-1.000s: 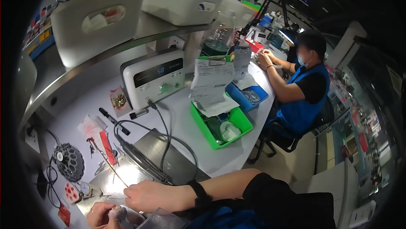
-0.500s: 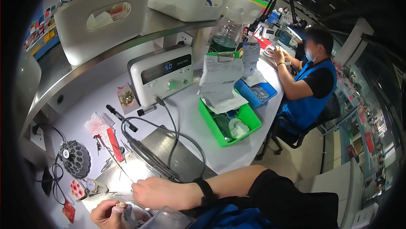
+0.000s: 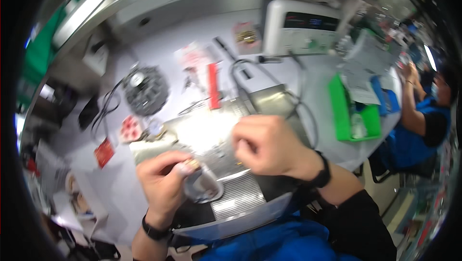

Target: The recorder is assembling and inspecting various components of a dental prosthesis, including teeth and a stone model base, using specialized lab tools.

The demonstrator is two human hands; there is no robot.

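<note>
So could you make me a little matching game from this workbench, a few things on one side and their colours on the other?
Things:
1. tray
2. flat strip by the cables
3. round ribbed disc
4. box with a display

Colours:
a. white
b. green
c. dark grey
d. red

Pairs: 1-b, 2-d, 3-c, 4-a
</note>
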